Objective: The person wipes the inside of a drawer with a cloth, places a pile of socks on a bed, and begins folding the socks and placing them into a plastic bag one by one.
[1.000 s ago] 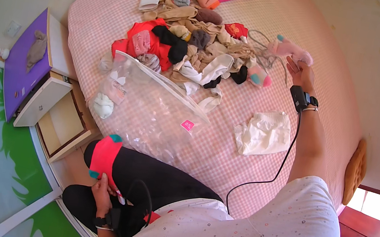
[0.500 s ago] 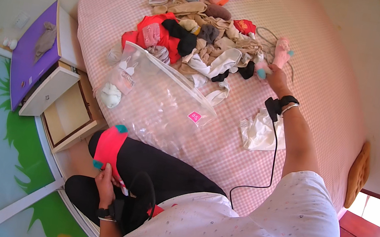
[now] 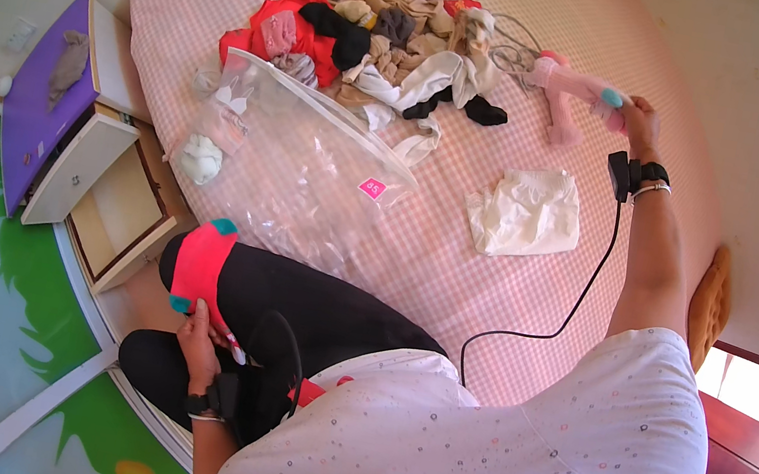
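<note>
My left hand (image 3: 198, 342), low at the left, pinches the edge of a bright red sock (image 3: 199, 268) with teal heel and toe. The sock lies over my black-clad knee. My right arm is stretched out over the right side of the bed, and my right hand (image 3: 642, 127) grips the end of a pale pink sock (image 3: 584, 86) with a teal patch. Another pink length (image 3: 561, 119) lies below it; whether the two are joined, I cannot tell. Left of these spreads a heap of socks and stockings (image 3: 405, 33) in beige, black, white and red.
A clear zip bag (image 3: 301, 162) lies on the checked bed (image 3: 432, 287), a folded white cloth (image 3: 528, 212) to its right. At the left stands a purple-topped cabinet (image 3: 37, 95) with an open drawer (image 3: 125, 212). A black cable (image 3: 579, 313) trails from my right wrist.
My right hand has moved right and slightly up, drawing the pink sock away from the heap. My left hand still holds the red sock on the knee. The whole view has shifted slightly.
</note>
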Demonstrator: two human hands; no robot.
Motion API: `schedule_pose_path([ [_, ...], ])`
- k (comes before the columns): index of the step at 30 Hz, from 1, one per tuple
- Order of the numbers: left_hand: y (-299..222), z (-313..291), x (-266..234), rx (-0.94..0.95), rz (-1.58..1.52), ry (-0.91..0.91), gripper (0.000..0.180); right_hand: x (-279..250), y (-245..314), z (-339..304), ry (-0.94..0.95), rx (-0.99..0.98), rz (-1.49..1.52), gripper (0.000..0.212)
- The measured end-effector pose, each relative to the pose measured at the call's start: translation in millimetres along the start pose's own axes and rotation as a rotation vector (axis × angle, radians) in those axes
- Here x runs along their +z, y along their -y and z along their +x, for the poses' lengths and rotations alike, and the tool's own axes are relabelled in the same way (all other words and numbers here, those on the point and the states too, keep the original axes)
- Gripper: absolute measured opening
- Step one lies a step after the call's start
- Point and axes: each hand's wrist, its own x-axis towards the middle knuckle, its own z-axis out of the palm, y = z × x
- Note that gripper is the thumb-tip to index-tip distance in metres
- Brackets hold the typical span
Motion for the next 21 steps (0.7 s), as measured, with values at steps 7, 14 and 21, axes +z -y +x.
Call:
schedule_pose_path([
  [7, -1.7, -2.5, -0.8, 0.002, -0.031, 0.019, 0.048, 93.7, 26.8, -64.3, 0.115, -0.445, -0.229, 0.027],
  [14, 3.7, -1.7, -0.3, -0.022, -0.030, -0.031, 0.047, 243.6, 69.2, -191.9, 0.835, -0.673, -0.102, 0.034],
  [21, 4.3, -3.4, 1.5, 0.022, -0.018, -0.026, 0.049, 268.2, 112.6, -242.8, 0.822, -0.657, -0.246, 0.029],
])
